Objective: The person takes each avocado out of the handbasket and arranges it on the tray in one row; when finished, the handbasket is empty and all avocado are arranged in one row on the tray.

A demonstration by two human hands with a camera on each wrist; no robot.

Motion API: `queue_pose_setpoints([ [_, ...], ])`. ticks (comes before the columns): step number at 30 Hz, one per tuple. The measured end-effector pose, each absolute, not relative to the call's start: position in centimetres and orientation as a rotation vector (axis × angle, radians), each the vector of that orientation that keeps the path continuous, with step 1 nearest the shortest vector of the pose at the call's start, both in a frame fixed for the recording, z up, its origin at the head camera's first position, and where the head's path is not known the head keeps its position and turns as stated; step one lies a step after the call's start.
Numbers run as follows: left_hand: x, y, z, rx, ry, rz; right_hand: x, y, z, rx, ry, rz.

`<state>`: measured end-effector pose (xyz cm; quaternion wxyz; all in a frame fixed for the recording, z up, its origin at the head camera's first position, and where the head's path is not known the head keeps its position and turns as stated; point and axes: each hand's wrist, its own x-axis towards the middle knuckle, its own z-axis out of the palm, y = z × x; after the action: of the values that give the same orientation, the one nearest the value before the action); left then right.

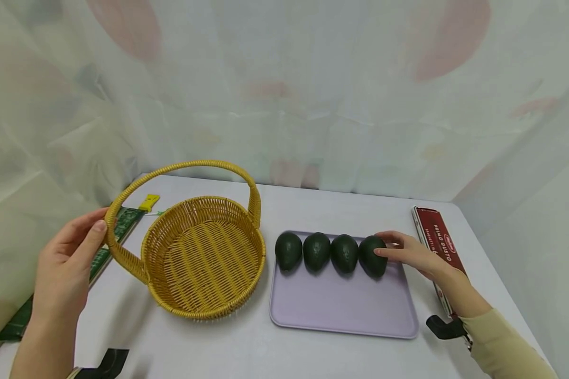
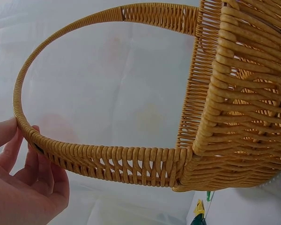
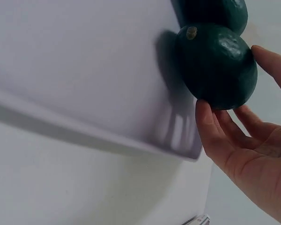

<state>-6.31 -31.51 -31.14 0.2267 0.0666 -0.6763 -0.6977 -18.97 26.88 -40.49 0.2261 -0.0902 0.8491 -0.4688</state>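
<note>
A person's left hand grips the arched handle of a woven basket, thumb on the upper side and fingers curled beneath, near where the handle meets the rim; the basket stands on the table left of a lilac tray and shows nothing inside. The right hand closes lightly on the rightmost avocado, the last of four lying side by side along the tray's far edge; in the right wrist view the thumb and fingers touch the fruit's sides, though the clasp looks loose rather than firm. The avocado appears dark, smooth-skinned and rounded, so it is judged moderately heavy for its size, firm but liable to bruise, and apt to roll; a hold across its widest part, fingers opposed to the thumb, would suit it. The basket is judged light and fairly stiff, its wound handle offering a rough, secure hold. Its neighbour avocado lies touching or just beside it, leaving little room for fingers on that side. A red box lies just right of the tray, lengthwise; its label reads "PRIMO GUSTO", with smaller print too fine to read. A green box lies behind the left hand, its writing illegible, with a small yellow piece near its far end.
</note>
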Motion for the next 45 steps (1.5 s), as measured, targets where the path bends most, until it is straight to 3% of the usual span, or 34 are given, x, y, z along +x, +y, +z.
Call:
queue_pose_setpoints([
  [21, -6.2, -31.6, -31.2, 0.209, -1.880, -1.914, -18.1, 26.4, -40.6, -0.201, 2.236, -1.435],
  [38, -6.2, -31.6, -31.2, 0.199, -1.911, -1.892, -18.0, 26.5, -39.6, -0.269, 2.507, -1.160],
  [45, -6.2, -31.7, -31.1, 0.186, -1.902, -1.898, -17.9, 26.6, -39.9, -0.271, 2.400, -1.321],
])
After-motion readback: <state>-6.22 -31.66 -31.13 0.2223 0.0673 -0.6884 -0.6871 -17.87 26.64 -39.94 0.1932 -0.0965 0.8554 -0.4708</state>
